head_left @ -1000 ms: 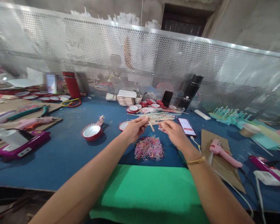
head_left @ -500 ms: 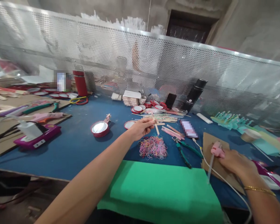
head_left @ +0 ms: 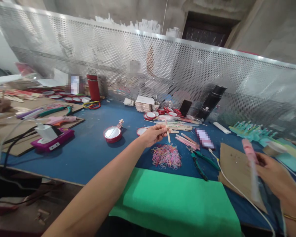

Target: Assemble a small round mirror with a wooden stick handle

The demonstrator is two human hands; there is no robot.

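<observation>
My left hand (head_left: 158,134) is closed, pinching a wooden craft stick (head_left: 168,135) with a short piece across it, above the middle of the table. Just below it lies a tangled heap of coloured rubber bands (head_left: 166,155). On the right, my right hand (head_left: 271,168) grips a pink glue gun (head_left: 249,151), blurred by motion, with a clear glue stick (head_left: 254,184) poking out of its back. The gun is above a piece of cardboard (head_left: 233,164). Between my hands lie green-handled pliers (head_left: 199,161) and several pink sticks (head_left: 187,141).
A green cloth (head_left: 177,200) covers the front edge. Left of centre are a round red-rimmed mirror (head_left: 112,133) and a purple power strip (head_left: 53,140). Bottles, red (head_left: 93,87) and black (head_left: 212,102), stand by the perforated metal panel (head_left: 118,59). Another person's hand (head_left: 1,102) shows at far left.
My right hand has lifted the glue gun off the cardboard and turned it. My left hand keeps its pinch on the craft stick. The view has shifted left, and another person's hand has appeared there.
</observation>
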